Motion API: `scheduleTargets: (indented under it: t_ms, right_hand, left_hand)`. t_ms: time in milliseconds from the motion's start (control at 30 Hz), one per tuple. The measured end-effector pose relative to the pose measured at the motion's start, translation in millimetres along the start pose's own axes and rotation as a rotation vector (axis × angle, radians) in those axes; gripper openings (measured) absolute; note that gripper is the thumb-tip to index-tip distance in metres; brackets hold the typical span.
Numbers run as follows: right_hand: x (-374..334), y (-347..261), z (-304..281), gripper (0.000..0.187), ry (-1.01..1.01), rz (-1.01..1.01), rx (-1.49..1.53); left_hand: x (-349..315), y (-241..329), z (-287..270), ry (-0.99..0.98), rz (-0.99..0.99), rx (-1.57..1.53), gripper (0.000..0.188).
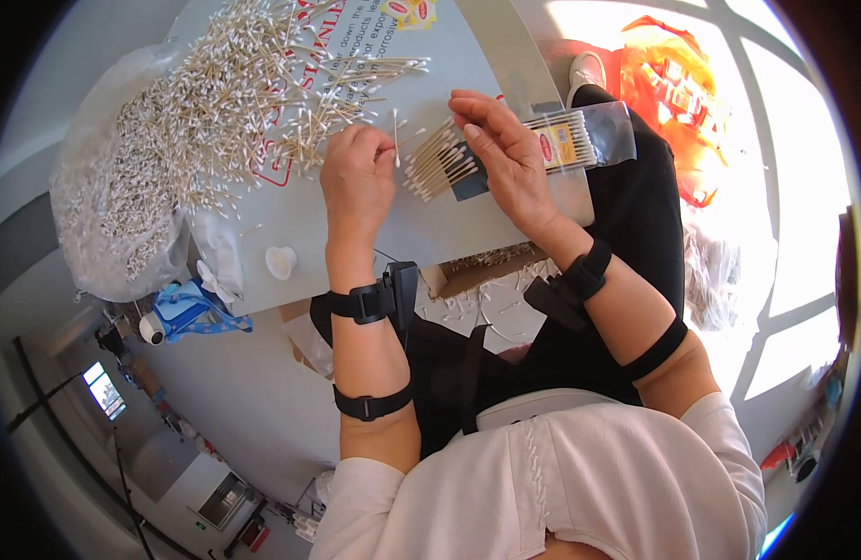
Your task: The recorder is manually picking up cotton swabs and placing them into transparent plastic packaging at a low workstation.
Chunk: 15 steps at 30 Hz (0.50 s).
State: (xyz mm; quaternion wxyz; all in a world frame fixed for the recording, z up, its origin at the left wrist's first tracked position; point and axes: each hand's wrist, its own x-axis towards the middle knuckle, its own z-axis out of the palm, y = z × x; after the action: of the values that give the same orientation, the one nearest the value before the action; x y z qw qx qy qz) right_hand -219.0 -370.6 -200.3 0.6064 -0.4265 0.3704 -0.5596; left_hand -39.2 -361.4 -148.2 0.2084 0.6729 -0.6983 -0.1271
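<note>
left hand (358,177) pinches single wooden cotton swab (396,138); right hand (505,154) presses fanned swab bundle (440,161) half inside clear plastic pouch (580,138) on tabletop (356,233). risk: loosened press lets bundle scatter.

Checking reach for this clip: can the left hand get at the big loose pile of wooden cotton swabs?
Probably yes: the left hand sits at the pile of wooden cotton swabs, nothing between them, though it already pinches one swab.

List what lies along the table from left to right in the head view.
Clear bag of cotton swabs → loose swab heap → left hand → fanned swab bundle → right hand → small packed swab bag.
</note>
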Motion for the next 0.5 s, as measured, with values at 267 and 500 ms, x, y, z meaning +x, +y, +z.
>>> scheduleTargets:
  t_ms: [267, 500]
  right_hand:
    - [0, 0, 1, 0.024, -0.005, -0.005, -0.03]
    - [0, 1, 0, 0.024, 0.003, -0.004, -0.037]
  left_hand:
    - [-1, 2, 10, 0.064, -0.117, -0.053, 0.007]
    - [13, 27, 13, -0.002, -0.373, 0.089, 0.02]
